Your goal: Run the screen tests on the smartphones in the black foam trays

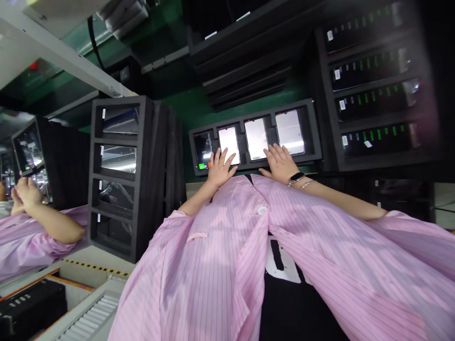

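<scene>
In front of me a black foam tray [314,137] lies on the green bench, with several phones set in its slots. My left hand [221,168] is spread over the lower edge of a white-lit phone [229,139]. Left of it sits a phone with a dark screen [203,144] and a small green patch. My right hand [280,163], a watch on its wrist, has its fingers apart near the lower corners of two more lit phones, a middle one [256,137] and a right one [289,130]. Neither hand grips anything.
A stack of black foam trays [142,180] holding dark phones stands at left. Another tray [330,94] with dark phones is at right, and further trays [245,80] are stacked behind. A co-worker's hands [28,194] are at far left. A white beam [71,57] crosses upper left.
</scene>
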`<action>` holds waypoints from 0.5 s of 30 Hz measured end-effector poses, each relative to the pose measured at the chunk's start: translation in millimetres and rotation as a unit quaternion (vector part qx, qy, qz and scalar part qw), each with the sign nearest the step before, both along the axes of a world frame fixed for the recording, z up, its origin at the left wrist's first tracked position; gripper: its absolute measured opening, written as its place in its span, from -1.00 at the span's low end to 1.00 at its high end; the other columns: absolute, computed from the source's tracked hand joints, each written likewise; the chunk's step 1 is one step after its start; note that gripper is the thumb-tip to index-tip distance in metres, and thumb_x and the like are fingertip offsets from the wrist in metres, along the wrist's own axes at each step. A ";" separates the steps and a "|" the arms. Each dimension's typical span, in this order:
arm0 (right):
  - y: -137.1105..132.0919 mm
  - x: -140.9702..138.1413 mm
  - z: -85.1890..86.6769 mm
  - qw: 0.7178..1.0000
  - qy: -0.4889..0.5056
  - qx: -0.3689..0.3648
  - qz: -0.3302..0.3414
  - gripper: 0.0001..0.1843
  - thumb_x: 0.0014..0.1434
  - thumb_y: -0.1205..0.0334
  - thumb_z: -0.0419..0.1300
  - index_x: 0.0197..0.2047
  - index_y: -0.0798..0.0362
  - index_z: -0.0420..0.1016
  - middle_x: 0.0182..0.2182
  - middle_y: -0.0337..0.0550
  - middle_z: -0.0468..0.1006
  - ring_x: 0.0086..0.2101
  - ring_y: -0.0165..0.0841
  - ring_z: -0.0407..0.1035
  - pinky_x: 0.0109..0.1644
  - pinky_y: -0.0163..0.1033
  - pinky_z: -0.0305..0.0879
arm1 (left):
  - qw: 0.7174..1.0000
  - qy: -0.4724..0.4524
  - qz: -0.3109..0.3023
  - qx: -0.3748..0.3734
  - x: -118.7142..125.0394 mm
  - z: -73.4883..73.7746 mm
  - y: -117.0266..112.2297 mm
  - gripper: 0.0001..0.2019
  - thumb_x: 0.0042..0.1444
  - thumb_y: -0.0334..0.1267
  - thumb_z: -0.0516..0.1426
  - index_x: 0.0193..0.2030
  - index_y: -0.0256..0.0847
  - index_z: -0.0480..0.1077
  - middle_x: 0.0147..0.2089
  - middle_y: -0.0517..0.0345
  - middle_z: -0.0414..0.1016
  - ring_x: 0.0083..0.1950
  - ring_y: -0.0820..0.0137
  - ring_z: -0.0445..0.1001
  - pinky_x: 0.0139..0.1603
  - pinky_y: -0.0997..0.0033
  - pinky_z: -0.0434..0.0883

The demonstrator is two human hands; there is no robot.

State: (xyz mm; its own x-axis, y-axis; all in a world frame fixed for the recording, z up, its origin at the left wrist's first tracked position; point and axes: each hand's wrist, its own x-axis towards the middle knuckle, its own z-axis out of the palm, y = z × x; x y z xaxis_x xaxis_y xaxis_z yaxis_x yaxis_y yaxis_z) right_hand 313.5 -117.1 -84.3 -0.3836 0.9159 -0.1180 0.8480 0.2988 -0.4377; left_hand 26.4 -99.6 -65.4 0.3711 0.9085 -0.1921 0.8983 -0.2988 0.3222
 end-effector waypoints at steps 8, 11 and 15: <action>2.4 1.0 -6.2 1.000 0.009 0.009 -0.009 -0.10 0.31 -0.05 0.06 0.49 0.48 0.09 0.45 0.43 0.19 0.48 0.14 -0.04 0.54 0.34 -0.15 | 1.000 0.005 0.010 0.009 0.5 -1.0 1.1 -0.41 0.38 0.06 0.13 0.49 0.00 0.31 0.62 0.02 0.11 0.68 -0.04 -0.14 0.66 -0.28 -0.25; 2.9 1.4 -7.4 1.000 0.021 0.004 -0.014 -0.07 0.28 -0.02 0.08 0.49 0.49 0.05 0.44 0.44 0.20 0.48 0.15 -0.03 0.53 0.35 -0.12 | 1.000 0.011 0.012 0.004 1.3 -0.4 0.9 -0.39 0.38 0.08 0.13 0.50 -0.02 0.30 0.63 0.02 0.09 0.68 -0.06 -0.16 0.66 -0.28 -0.24; 2.9 -0.6 -7.6 0.999 0.029 0.003 -0.032 -0.02 0.23 -0.03 0.10 0.52 0.46 0.00 0.43 0.43 0.23 0.47 0.20 -0.02 0.52 0.43 -0.17 | 1.000 0.005 0.030 0.000 2.2 0.5 1.1 -0.35 0.35 0.10 0.15 0.51 -0.05 0.28 0.63 0.01 0.06 0.69 -0.07 -0.20 0.66 -0.26 -0.25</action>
State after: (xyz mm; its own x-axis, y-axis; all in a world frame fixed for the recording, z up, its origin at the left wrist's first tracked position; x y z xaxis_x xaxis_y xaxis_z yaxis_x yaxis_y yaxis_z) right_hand 312.9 -114.2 -91.9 -0.3295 0.9397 -0.0916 0.8391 0.2470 -0.4846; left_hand 28.6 -98.6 -64.9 0.3143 0.9290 -0.1956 0.9176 -0.2445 0.3133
